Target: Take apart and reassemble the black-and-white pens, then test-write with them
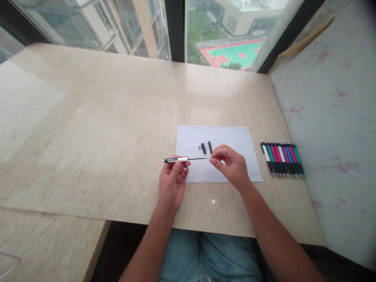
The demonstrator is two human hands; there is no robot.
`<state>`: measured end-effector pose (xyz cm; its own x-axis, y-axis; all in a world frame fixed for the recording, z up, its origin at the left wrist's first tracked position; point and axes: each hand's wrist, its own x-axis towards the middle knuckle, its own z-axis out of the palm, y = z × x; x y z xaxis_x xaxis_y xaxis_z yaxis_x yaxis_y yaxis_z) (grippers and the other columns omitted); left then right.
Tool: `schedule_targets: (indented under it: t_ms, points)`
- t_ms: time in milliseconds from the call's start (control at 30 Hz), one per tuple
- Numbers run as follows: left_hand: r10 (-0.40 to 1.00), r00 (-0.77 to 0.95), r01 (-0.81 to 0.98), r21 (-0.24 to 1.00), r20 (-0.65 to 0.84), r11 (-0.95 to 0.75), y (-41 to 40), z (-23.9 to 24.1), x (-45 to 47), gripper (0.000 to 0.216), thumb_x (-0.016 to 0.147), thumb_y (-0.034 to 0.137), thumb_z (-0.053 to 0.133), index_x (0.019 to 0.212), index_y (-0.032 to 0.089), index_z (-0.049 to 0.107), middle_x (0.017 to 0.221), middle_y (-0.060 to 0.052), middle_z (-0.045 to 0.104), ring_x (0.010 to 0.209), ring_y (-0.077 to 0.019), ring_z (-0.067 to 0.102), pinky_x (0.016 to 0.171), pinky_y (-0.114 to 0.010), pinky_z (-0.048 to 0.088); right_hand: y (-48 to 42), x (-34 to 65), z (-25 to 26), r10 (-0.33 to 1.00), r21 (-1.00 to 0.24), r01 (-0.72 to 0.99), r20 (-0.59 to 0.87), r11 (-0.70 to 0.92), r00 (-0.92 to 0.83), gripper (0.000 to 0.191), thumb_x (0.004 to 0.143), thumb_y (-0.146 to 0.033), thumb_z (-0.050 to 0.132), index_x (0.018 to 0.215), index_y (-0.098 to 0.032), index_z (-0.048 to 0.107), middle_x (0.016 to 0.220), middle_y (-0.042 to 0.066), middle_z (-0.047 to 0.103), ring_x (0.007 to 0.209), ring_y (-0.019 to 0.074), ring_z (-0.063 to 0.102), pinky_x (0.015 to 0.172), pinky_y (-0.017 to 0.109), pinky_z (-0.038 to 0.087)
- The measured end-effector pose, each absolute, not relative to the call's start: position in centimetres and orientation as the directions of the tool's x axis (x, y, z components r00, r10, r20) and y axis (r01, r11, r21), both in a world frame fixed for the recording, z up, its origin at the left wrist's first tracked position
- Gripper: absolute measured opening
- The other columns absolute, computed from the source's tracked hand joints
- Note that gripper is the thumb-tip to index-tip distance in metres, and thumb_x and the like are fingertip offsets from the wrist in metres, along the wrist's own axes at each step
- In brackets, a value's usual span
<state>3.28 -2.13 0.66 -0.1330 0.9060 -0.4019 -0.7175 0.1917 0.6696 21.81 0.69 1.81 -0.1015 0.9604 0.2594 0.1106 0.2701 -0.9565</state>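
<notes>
My left hand [173, 178] is closed around the white barrel of a pen [176, 159], held level just above the table. A thin dark refill [198, 159] sticks out of the barrel to the right. My right hand [230, 164] pinches the far end of that refill. Both hands hover over a sheet of paper [235, 137] with faint handwriting. Two short black pen parts [206, 147] and a tiny piece lie on the sheet just behind the refill.
A row of several pens [282, 158] with black grips and white, green, pink, purple and blue barrels lies right of the sheet. The beige marble table [88, 129] meets a window at the back and a floral wall [337, 129] on the right.
</notes>
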Motion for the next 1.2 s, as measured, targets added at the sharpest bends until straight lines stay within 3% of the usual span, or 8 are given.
schedule_targets:
  t_ms: [233,333,500,667,900,1067,1133,1200]
  points:
    - [0.921,-0.06,-0.679,0.692,-0.384,0.244,-2.4,0.6,3.5,0.021,0.078,0.023,0.079,0.095,0.018,0.067,0.094,-0.004,0.072,0.078,-0.0092,0.069,0.068,-0.016,0.053,0.5,21.0,1.9,0.94,-0.916,0.227,0.3,0.331,-0.162,0.004,0.085,-0.022,0.068,0.086,-0.023,0.064,0.083,0.001,0.063,0.071,0.0133,0.056,0.059,0.028,0.046]
    - [0.921,-0.069,-0.69,0.685,-0.383,0.234,-2.4,0.7,3.5,0.023,0.076,0.023,0.08,0.095,0.018,0.068,0.095,-0.004,0.072,0.078,-0.009,0.069,0.067,-0.015,0.053,0.7,21.5,1.7,0.925,-0.872,0.323,0.309,0.368,-0.222,0.017,0.084,-0.021,0.069,0.101,-0.024,0.065,0.088,0.002,0.066,0.075,0.0152,0.058,0.061,0.029,0.048]
    - [0.91,-0.082,-0.72,0.656,-0.406,0.228,-2.3,0.7,3.4,0.023,0.075,0.023,0.081,0.093,0.017,0.068,0.092,-0.004,0.073,0.076,-0.0082,0.069,0.067,-0.014,0.053,1.6,22.8,0.3,0.936,-0.681,0.657,0.333,0.323,-0.115,0.03,0.087,-0.016,0.057,0.115,-0.023,0.065,0.095,0.006,0.066,0.078,0.0183,0.057,0.066,0.033,0.05]
    - [0.911,-0.079,-0.726,0.65,-0.404,0.226,-2.3,0.6,3.3,0.023,0.075,0.023,0.081,0.094,0.017,0.069,0.093,-0.004,0.073,0.076,-0.0081,0.069,0.066,-0.014,0.053,1.7,22.7,-1.0,0.939,-0.494,0.817,0.304,0.298,-0.159,0.037,0.087,-0.019,0.055,0.124,-0.021,0.064,0.101,0.01,0.063,0.094,0.0242,0.058,0.08,0.039,0.052]
    - [0.909,-0.085,-0.72,0.656,-0.408,0.227,-2.3,0.9,3.4,0.022,0.075,0.023,0.081,0.092,0.017,0.068,0.093,-0.004,0.073,0.076,-0.0081,0.069,0.067,-0.014,0.053,1.5,22.0,-1.2,0.947,-0.368,0.905,0.307,0.213,-0.098,0.031,0.089,-0.028,0.057,0.118,-0.019,0.063,0.099,0.01,0.064,0.095,0.0255,0.057,0.081,0.039,0.049]
    - [0.906,-0.089,-0.712,0.663,-0.413,0.232,-2.3,1.0,3.4,0.023,0.074,0.023,0.081,0.092,0.017,0.068,0.092,-0.004,0.073,0.076,-0.0086,0.069,0.066,-0.015,0.053,1.4,21.8,-1.2,0.955,-0.316,0.944,0.298,0.097,0.002,0.014,0.089,-0.03,0.058,0.094,-0.021,0.067,0.095,0.009,0.066,0.092,0.0249,0.057,0.071,0.034,0.046]
    - [0.906,-0.096,-0.709,0.668,-0.412,0.228,-2.3,1.0,3.4,0.024,0.074,0.024,0.081,0.092,0.017,0.068,0.091,-0.003,0.073,0.075,-0.0086,0.069,0.067,-0.016,0.053,1.5,21.9,-1.0,0.948,-0.35,0.934,0.315,0.068,0.049,0.012,0.089,-0.028,0.056,0.088,-0.021,0.067,0.093,0.009,0.067,0.09,0.0239,0.058,0.07,0.034,0.045]
    - [0.906,-0.111,-0.705,0.675,-0.409,0.219,-2.3,0.8,3.4,0.024,0.074,0.025,0.081,0.093,0.017,0.068,0.091,-0.003,0.073,0.076,-0.0085,0.069,0.067,-0.016,0.053,1.5,22.2,-0.6,0.936,-0.471,0.88,0.334,0.062,0.113,0.013,0.089,-0.027,0.056,0.086,-0.02,0.067,0.09,0.008,0.068,0.082,0.0214,0.06,0.069,0.033,0.046]
